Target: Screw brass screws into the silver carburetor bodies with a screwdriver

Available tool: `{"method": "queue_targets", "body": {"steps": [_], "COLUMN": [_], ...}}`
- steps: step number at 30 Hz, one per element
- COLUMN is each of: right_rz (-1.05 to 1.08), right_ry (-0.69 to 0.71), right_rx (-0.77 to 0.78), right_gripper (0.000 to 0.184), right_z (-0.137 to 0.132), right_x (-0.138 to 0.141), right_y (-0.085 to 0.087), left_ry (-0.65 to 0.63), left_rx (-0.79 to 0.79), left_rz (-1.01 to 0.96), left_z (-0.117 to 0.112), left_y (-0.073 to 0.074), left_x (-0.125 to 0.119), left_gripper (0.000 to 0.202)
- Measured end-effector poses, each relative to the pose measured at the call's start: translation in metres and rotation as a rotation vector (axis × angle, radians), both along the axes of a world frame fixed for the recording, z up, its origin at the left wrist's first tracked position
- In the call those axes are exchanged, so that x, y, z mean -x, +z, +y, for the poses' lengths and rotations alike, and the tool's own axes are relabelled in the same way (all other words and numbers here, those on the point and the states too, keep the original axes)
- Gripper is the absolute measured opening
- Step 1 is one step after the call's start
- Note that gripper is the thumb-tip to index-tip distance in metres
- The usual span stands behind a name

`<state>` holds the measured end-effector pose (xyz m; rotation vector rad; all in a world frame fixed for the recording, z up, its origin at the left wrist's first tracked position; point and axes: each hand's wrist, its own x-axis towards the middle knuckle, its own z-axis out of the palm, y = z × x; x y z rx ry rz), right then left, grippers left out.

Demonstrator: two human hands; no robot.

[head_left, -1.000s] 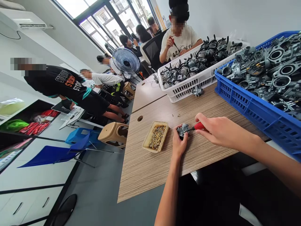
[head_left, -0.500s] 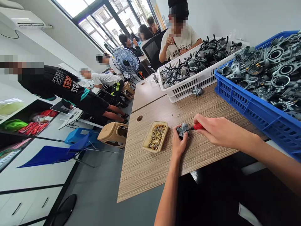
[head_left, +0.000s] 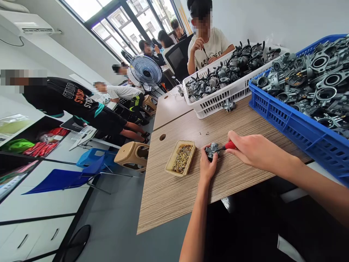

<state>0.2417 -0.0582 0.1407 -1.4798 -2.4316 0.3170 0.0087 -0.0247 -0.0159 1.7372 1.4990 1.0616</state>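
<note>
My left hand (head_left: 208,164) is closed around a small grey metal carburetor (head_left: 212,148) and steadies it just above or on the wooden table. In my right hand (head_left: 247,149) is a screwdriver (head_left: 230,145) with a red handle, pointing left. Its tip meets the right side of the carburetor; the exact contact point is too small to make out. Left of my left hand stands a cream plastic tub (head_left: 168,169) holding many small brass-coloured and dark screw-like parts (head_left: 183,158). A couple of tiny metal pieces (head_left: 207,133) lie on the table beyond the carburetor.
A white basket (head_left: 215,103) full of carburetors with black hoses stands at the back. At right, a blue crate (head_left: 294,122) is heaped with carburetor bodies. One loose carburetor (head_left: 228,105) lies by the white basket. A person (head_left: 208,47) sits across the table (head_left: 163,196).
My hands, the carburetor and the screwdriver stay almost in place, with the red handle drawn very slightly right. The person across the table has shifted their head a little to the left.
</note>
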Motion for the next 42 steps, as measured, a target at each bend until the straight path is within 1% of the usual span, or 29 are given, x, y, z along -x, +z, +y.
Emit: {"method": "queue_targets", "body": {"steps": [2, 6, 8, 10, 12, 14, 20, 22, 25, 27, 32, 34, 36, 39, 42], "right_rz": [-0.015, 0.08, 0.091, 0.052, 0.003, -0.015, 0.08, 0.049, -0.026, -0.043, 0.045, 0.045, 0.0, -0.062, -0.058], "right_ry": [-0.015, 0.07, 0.085, 0.05, -0.005, -0.029, 0.056, 0.027, -0.04, -0.047, 0.043, 0.055, 0.023, -0.04, -0.041], "right_rx": [-0.001, 0.028, 0.032, 0.024, 0.013, 0.007, 0.033, 0.036, 0.029, 0.026, 0.008, 0.006, 0.0, -0.028, -0.044], "right_gripper": [0.015, 0.01, 0.008, 0.007, 0.012, 0.015, 0.007, 0.006, 0.012, 0.014, 0.009, 0.008, 0.008, 0.015, 0.016], "right_z": [0.0004, 0.0005, 0.0004, 0.0006, 0.0012, 0.0018, 0.0012, 0.0009, 0.0013, 0.0018, 0.0009, 0.0003, 0.0001, 0.0006, 0.0009], "right_x": [0.0, -0.0018, -0.0013, 0.0001, 0.001, 0.0004, -0.0026, -0.0007, 0.002, 0.002, -0.0003, 0.0005, 0.0021, 0.0034, 0.0023], "right_y": [-0.0008, -0.0015, -0.0016, -0.0018, -0.0023, -0.0029, -0.0034, -0.003, -0.0028, -0.0031, -0.0032, -0.0024, -0.0019, -0.0022, -0.0029], "left_ry": [0.001, -0.001, -0.003, -0.007, -0.008, -0.006, -0.008, -0.007, -0.006, -0.007, -0.009, -0.011, -0.011, -0.008, -0.011], "left_rx": [0.001, -0.001, -0.008, -0.013, -0.015, -0.015, -0.019, -0.027, -0.029, -0.025, -0.025, -0.02, -0.017, -0.024, -0.027], "left_rz": [-0.001, 0.0, -0.001, -0.003, -0.006, -0.007, -0.001, -0.002, -0.006, -0.005, -0.009, -0.013, -0.013, -0.007, -0.007], "left_z": [-0.0001, -0.0005, -0.0006, -0.0006, -0.0004, 0.0, 0.0005, 0.0005, 0.0007, 0.0007, 0.0004, 0.0004, 0.0005, 0.0008, 0.0009], "left_y": [-0.0003, 0.0006, 0.0013, 0.0014, 0.0011, 0.0006, -0.0009, -0.0019, -0.0031, -0.0032, -0.0013, -0.0011, -0.0017, -0.003, -0.0033], "left_x": [-0.0002, -0.0008, -0.0012, -0.0016, -0.0017, -0.0014, -0.0002, -0.0001, 0.0, 0.0001, -0.0001, -0.0002, -0.0003, -0.0002, 0.0], "left_gripper": [0.037, 0.037, 0.036, 0.036, 0.036, 0.036, 0.037, 0.037, 0.037, 0.037, 0.037, 0.037, 0.037, 0.038, 0.038]}}
